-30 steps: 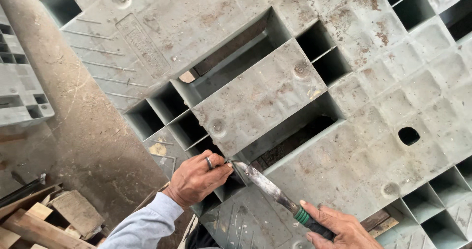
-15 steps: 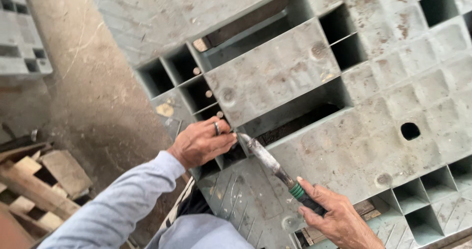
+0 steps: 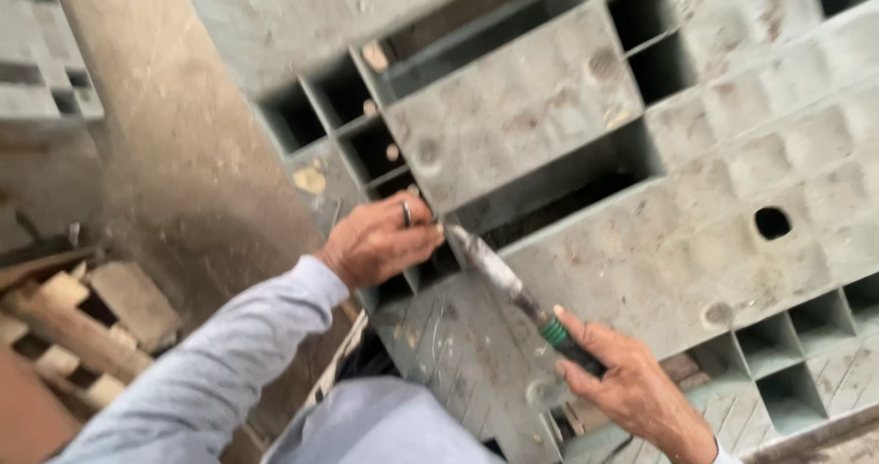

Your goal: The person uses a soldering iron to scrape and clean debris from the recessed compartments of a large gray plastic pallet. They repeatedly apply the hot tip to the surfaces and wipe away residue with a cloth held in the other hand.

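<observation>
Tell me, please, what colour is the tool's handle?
Black with a green band, gripped by the right hand; head view.

Dusty concrete floor point(image 3: 174, 152) under the work.
A grey plastic pallet point(image 3: 586, 244) lies on it; wooden blocks point(image 3: 82, 317) sit at the left, another grey pallet point(image 3: 46, 61) beyond.

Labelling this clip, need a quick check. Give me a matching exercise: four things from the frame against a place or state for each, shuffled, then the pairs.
Things:
1. left hand
2. right hand
3. round hole
4. wooden blocks

Places or states:
A. at the far left, on the ground
B. wears a ring, rests on the grey pallet by the tool's tip
C. grips the dark handle of the long tool
D. in the pallet's top, at the right

Pairs: 1-B, 2-C, 3-D, 4-A
</observation>
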